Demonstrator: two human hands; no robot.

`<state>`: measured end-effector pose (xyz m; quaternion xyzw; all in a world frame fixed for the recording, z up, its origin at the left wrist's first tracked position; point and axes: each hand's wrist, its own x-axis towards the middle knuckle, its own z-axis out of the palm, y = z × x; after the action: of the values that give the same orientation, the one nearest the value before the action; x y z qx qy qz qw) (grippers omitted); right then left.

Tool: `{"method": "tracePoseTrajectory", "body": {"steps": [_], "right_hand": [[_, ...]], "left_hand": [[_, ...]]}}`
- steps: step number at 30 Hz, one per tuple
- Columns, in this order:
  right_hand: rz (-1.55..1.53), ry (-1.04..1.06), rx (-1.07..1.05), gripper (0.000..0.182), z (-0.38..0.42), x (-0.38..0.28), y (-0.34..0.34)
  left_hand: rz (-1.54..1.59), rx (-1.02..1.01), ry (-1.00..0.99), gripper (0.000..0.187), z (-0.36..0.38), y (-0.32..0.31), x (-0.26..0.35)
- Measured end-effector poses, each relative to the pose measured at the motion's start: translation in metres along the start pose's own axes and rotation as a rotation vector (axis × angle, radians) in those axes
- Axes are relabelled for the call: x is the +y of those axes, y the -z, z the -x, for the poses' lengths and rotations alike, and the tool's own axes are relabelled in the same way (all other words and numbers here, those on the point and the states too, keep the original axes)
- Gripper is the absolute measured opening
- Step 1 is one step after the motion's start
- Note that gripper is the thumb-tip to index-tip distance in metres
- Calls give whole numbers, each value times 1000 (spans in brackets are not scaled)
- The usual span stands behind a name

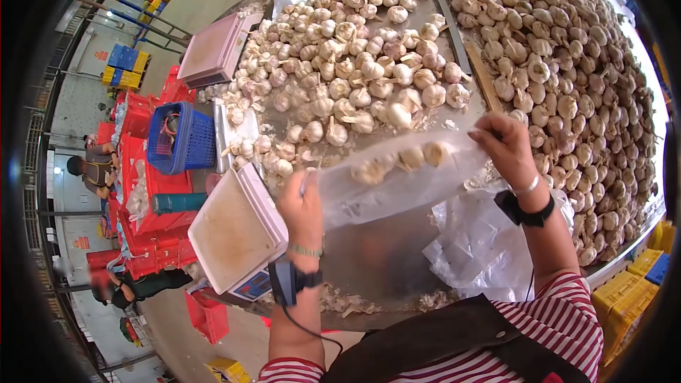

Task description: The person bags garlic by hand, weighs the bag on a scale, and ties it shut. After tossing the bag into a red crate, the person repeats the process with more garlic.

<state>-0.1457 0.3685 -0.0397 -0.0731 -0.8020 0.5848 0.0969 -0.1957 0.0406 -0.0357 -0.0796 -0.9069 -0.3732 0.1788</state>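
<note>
Between my two hands stretches a long clear plastic bag [404, 174] with several garlic bulbs [411, 158] inside. My left hand [301, 202] is closed on the bag's left end, beside a pink-edged scale [237, 230]. At the bag's right end, my right hand [505, 145] pinches the plastic between thumb and fingers. Beyond the bag, loose garlic [355, 64] is heaped on the metal table [369, 255]. A pile of clear plastic bags [482, 245] lies below my right hand.
More garlic [567, 99] fills the right side behind a metal divider [443, 14]. A second scale [216, 50], a blue basket [181, 138] and a green cylinder [179, 203] stand at the left. Farther left are red crates [159, 241] and two people.
</note>
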Motion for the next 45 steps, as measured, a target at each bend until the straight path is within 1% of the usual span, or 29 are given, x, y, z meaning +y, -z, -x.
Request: {"method": "tracePoseTrajectory", "body": {"steps": [2, 3, 5, 7, 8, 11, 13, 16, 18, 20, 22, 23, 24, 26, 27, 28, 30, 31, 32, 33, 34, 36, 37, 39, 40, 42, 43, 44, 45], "right_hand": [[-47, -12, -25, 11, 24, -10, -2], [-84, -26, -50, 11, 33, -14, -3], [-5, -79, -145, 10, 48, -5, -8], [34, -73, -176, 9, 58, -7, -20], [38, -37, -197, 8, 63, -13, -27], [58, 54, -219, 8, 70, -54, -51], [3, 132, -219, 8, 69, -85, -78], [-114, 154, -253, 8, 71, -142, -127], [-56, 412, -203, 10, 67, -175, -169], [-41, 417, -275, 7, 60, -201, -211], [-96, 481, -285, 7, 52, -213, -259], [-90, 437, -324, 7, 47, -213, -281], [-97, 463, -328, 7, 42, -206, -304], [-31, 358, -374, 9, 37, -191, -339], [-27, 367, -384, 9, 37, -183, -351], [-26, 302, -392, 13, 38, -176, -357], [-66, 194, -441, 21, 43, -167, -357], [-89, 200, -522, 26, 31, -144, -360], [-24, 147, -515, 33, 34, -145, -354], [50, 111, -489, 43, 25, -119, -356], [239, 173, -556, 59, 10, -89, -353], [701, 326, -628, 69, 19, -90, -347], [713, 331, -655, 69, 17, -74, -350], [1197, 348, -768, 69, 11, -25, -364], [1207, 356, -805, 69, 14, -16, -366], [831, 390, -773, 64, 18, 4, -374], [407, 266, -856, 64, 13, 20, -380], [1019, 760, -584, 60, 14, 35, -370], [1016, 768, -634, 60, 16, 49, -366]], "left_hand": [[-24, 16, 14, 11, 28, 25, 5], [3, -33, 30, 10, 42, 33, 3], [33, -69, 40, 10, 69, 48, -10], [-24, -248, 141, 10, 89, 59, -30], [-18, -237, 132, 10, 93, 69, -33], [364, -155, 445, 12, 87, 118, -23], [482, -53, 545, 12, 81, 161, -36], [486, 141, 392, 16, 61, 236, -28], [504, 207, 309, 20, 50, 287, -42], [534, 218, 292, 21, 44, 325, -66], [613, 321, 202, 22, 37, 350, -86], [610, 300, 245, 18, 37, 363, -96], [616, 312, 243, 18, 37, 370, -113], [573, 270, 272, 15, 37, 369, -162], [580, 217, 291, 12, 42, 368, -186], [583, 233, 294, 12, 45, 368, -199], [579, 146, 451, 11, 53, 366, -215], [577, 173, 462, 11, 56, 367, -222], [590, 134, 455, 9, 58, 368, -227], [606, 94, 446, 8, 58, 369, -231], [608, 117, 458, 8, 58, 370, -234], [655, 97, 420, 6, 59, 369, -239], [675, 92, 443, 5, 59, 371, -237], [688, 104, 460, 6, 59, 371, -235], [691, 99, 456, 8, 59, 372, -235], [665, 111, 494, 11, 59, 375, -240], [644, 103, 451, 12, 59, 375, -241], [620, 90, 411, 13, 62, 377, -242], [620, 112, 455, 13, 64, 379, -242]]}}
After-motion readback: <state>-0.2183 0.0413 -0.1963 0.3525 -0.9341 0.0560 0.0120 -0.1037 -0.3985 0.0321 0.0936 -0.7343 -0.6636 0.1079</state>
